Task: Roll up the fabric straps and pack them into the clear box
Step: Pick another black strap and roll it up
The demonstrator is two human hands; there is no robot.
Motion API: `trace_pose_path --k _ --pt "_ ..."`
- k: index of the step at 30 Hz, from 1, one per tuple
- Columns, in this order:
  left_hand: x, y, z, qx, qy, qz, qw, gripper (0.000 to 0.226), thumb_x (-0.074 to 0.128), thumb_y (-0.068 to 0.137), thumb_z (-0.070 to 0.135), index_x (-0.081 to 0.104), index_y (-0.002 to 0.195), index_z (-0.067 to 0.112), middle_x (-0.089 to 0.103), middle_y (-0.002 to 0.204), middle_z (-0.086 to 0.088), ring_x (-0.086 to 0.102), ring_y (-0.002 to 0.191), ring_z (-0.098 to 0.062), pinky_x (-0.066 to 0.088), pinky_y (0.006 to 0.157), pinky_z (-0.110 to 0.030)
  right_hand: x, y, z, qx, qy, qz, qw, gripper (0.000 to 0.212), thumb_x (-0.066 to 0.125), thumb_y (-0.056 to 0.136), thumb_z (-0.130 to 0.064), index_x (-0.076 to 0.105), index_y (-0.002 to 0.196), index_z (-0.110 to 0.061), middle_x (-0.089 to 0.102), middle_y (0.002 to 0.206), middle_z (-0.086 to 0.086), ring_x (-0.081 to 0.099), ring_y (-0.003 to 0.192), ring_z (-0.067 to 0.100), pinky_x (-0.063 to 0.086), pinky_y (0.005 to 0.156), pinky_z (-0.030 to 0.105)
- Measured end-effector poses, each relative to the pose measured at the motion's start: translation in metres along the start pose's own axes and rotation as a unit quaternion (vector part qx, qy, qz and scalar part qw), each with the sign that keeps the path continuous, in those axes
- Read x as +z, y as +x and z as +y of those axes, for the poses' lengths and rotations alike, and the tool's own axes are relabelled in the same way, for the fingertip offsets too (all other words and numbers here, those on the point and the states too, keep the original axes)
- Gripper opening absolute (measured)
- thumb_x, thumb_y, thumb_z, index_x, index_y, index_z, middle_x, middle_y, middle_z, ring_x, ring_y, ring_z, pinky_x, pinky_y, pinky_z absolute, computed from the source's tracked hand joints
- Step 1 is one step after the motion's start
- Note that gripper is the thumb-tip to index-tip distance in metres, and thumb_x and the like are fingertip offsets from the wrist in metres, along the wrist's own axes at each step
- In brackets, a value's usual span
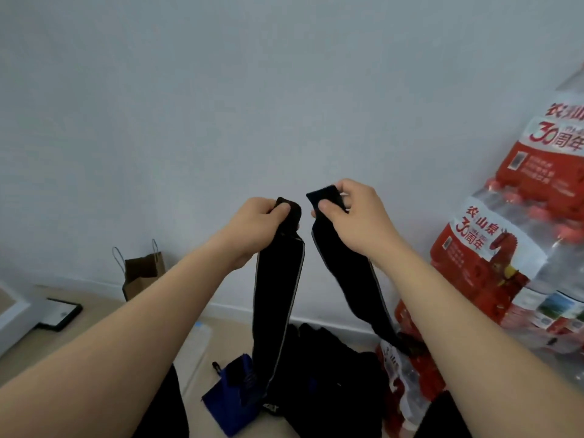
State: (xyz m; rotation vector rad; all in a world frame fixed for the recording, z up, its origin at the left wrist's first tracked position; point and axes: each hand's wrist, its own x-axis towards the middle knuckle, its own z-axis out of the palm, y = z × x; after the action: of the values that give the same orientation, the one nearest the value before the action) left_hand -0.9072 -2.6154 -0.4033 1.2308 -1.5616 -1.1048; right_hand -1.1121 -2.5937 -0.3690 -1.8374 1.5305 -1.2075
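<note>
Both my hands are raised in front of the white wall, each pinching the top end of a black fabric strap with a grey edge. My left hand [257, 224] grips the left strap [278, 298], which hangs straight down to the floor. My right hand [354, 213] grips the right strap [344, 279], which hangs down and slants to the right. The two top ends are a small gap apart. More black straps [328, 374] lie heaped on the floor below, beside a blue fabric piece [227, 403]. A clear, flat plastic thing [196, 346] lies on the floor to the left; whether it is the box I cannot tell.
Shrink-wrapped packs of water bottles [505, 248] with red labels are stacked at the right against the wall. A brown paper bag [142, 273] stands at the left by the wall. A black flat frame [60, 314] and a white board edge [12, 314] lie at far left.
</note>
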Motion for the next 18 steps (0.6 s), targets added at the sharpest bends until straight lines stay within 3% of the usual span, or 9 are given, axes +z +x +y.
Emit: trace_pose_path --k 3,5,7,8,10,12,13,15,18 --pt "-0.003 0.017 -0.007 -0.009 -0.015 0.055 0.998 0.039 0.053 0.111 0.032 0.077 0.101 0.003 0.080 0.093 -0.006 0.069 0.076 -0.019 0.051 0.073 -0.031 0.002 0.007 0.008 0.073 0.118 -0.038 0.990 0.015 0.072 0.100 -0.008 0.081 0.102 -0.020 0.084 0.091 0.001 0.082 0.088 0.022 0.068 0.084 0.042" --pt "-0.005 0.027 -0.011 -0.013 0.018 0.101 0.995 0.044 0.055 0.108 0.035 0.072 0.098 -0.004 0.068 0.083 -0.012 0.057 0.072 -0.022 0.046 0.069 -0.037 0.003 0.014 0.012 0.116 0.132 -0.062 0.983 0.013 0.072 0.099 -0.010 0.082 0.097 -0.018 0.082 0.083 -0.002 0.079 0.076 0.018 0.065 0.067 0.028" --pt "-0.006 0.034 -0.016 -0.011 0.050 0.145 0.988 0.045 0.057 0.105 0.037 0.067 0.093 -0.006 0.063 0.077 -0.013 0.055 0.067 -0.026 0.052 0.062 -0.043 0.009 0.021 0.015 0.113 0.081 -0.058 0.989 0.007 0.080 0.092 -0.025 0.080 0.091 -0.018 0.074 0.071 -0.011 0.069 0.062 0.009 0.054 0.056 0.021" --pt "-0.005 0.035 -0.017 -0.007 0.071 0.168 0.983 0.043 0.059 0.104 0.037 0.065 0.090 -0.003 0.065 0.078 -0.016 0.059 0.065 -0.030 0.056 0.060 -0.047 0.013 0.023 0.016 0.099 0.046 -0.052 0.993 0.020 0.088 0.084 -0.038 0.079 0.090 -0.021 0.070 0.071 -0.015 0.064 0.059 0.002 0.050 0.057 0.019" --pt "-0.003 0.036 -0.019 -0.005 0.102 0.218 0.971 0.034 0.061 0.100 0.037 0.058 0.082 0.007 0.066 0.081 -0.014 0.068 0.068 -0.030 0.056 0.053 -0.040 0.024 0.026 0.016 0.070 -0.012 -0.062 0.996 0.051 0.099 0.059 -0.059 0.072 0.092 -0.031 0.063 0.075 -0.020 0.060 0.059 -0.008 0.044 0.056 0.012" --pt "-0.001 0.039 -0.021 -0.022 0.084 0.229 0.970 0.030 0.061 0.096 0.032 0.049 0.075 0.015 0.059 0.075 -0.006 0.070 0.066 -0.023 0.058 0.052 -0.035 0.043 0.025 0.015 0.044 -0.094 -0.095 0.990 0.066 0.095 0.043 -0.072 0.065 0.089 -0.034 0.060 0.075 -0.018 0.059 0.060 -0.006 0.042 0.052 0.017" --pt "0.000 0.042 -0.022 -0.035 0.049 0.220 0.974 0.029 0.060 0.094 0.029 0.047 0.074 0.014 0.057 0.075 -0.006 0.074 0.072 -0.029 0.064 0.058 -0.041 0.054 0.024 0.016 0.042 -0.134 -0.104 0.985 0.068 0.092 0.041 -0.075 0.064 0.088 -0.035 0.060 0.075 -0.016 0.060 0.062 -0.002 0.044 0.053 0.023" --pt "0.002 0.047 -0.025 -0.054 -0.024 0.195 0.979 0.027 0.058 0.091 0.024 0.047 0.077 0.004 0.056 0.080 -0.011 0.074 0.087 -0.043 0.067 0.072 -0.054 0.076 0.024 0.017 0.037 -0.179 -0.095 0.978 0.059 0.087 0.052 -0.072 0.063 0.088 -0.033 0.064 0.078 -0.014 0.065 0.071 0.008 0.052 0.059 0.034" --pt "0.001 0.054 -0.027 -0.047 -0.065 0.178 0.981 0.036 0.059 0.091 0.024 0.054 0.091 -0.012 0.059 0.083 -0.013 0.071 0.089 -0.040 0.066 0.071 -0.040 0.093 0.031 0.024 0.007 -0.190 -0.055 0.980 0.021 0.073 0.082 -0.046 0.070 0.093 -0.028 0.072 0.086 -0.008 0.070 0.086 0.025 0.061 0.072 0.043"
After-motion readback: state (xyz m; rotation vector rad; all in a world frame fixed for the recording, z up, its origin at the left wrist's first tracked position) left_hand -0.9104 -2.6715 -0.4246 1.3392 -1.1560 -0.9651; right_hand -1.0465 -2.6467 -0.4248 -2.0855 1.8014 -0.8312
